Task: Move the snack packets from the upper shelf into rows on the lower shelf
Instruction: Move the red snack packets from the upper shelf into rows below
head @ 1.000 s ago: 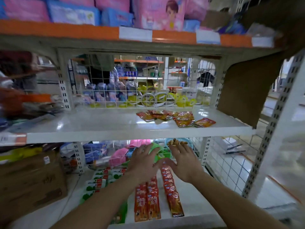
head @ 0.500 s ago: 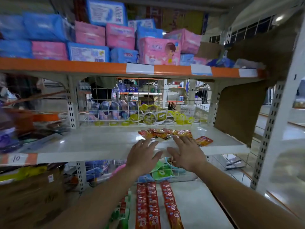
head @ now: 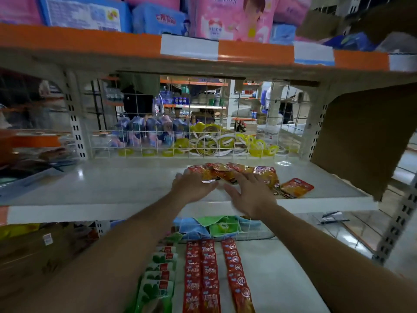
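A loose pile of orange-red snack packets point(head: 243, 171) lies on the white upper shelf point(head: 112, 188), with one packet point(head: 296, 187) apart at the right. My left hand point(head: 191, 187) reaches onto the shelf with its fingertips touching the pile's near left packets. My right hand point(head: 250, 195) hovers with spread fingers over the pile's near edge, slightly blurred. On the lower shelf point(head: 282, 279), red packets lie in three straight rows point(head: 209, 279) running front to back, with a row of green-and-white packets point(head: 160, 274) to their left.
A wire mesh back panel point(head: 203, 136) closes the upper shelf; yellow rings and bottles show behind it. Pink and blue packs point(head: 158, 16) fill the orange-edged top shelf. Cardboard point(head: 365, 136) hangs at the right. A brown box point(head: 40, 256) sits lower left.
Both hands rose from the rows on the lower shelf to the upper shelf and now reach the packet pile. My view lifted with them.
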`<move>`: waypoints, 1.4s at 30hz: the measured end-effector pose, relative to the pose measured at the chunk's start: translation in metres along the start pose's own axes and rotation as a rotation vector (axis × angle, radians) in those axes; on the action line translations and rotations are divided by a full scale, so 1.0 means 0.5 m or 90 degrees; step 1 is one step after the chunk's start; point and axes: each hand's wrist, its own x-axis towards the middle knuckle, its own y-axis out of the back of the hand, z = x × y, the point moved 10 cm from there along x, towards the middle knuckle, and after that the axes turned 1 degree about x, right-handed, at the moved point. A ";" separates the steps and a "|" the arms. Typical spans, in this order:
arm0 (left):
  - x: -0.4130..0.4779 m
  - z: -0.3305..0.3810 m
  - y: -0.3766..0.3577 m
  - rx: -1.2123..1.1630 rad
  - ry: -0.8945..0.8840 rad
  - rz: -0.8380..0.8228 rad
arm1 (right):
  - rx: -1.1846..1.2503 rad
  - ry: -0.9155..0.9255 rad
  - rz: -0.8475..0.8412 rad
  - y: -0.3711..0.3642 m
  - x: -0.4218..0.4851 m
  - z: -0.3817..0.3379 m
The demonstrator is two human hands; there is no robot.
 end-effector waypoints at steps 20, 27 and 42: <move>0.113 -0.043 -0.015 -0.109 0.071 0.032 | 0.014 -0.022 -0.016 -0.089 0.173 0.007; 0.104 -0.042 -0.014 -0.089 0.072 0.037 | 0.044 -0.075 0.118 -0.027 0.152 0.023; 0.070 -0.039 0.011 -0.527 0.002 0.042 | 0.345 -0.077 0.099 -0.034 0.152 0.033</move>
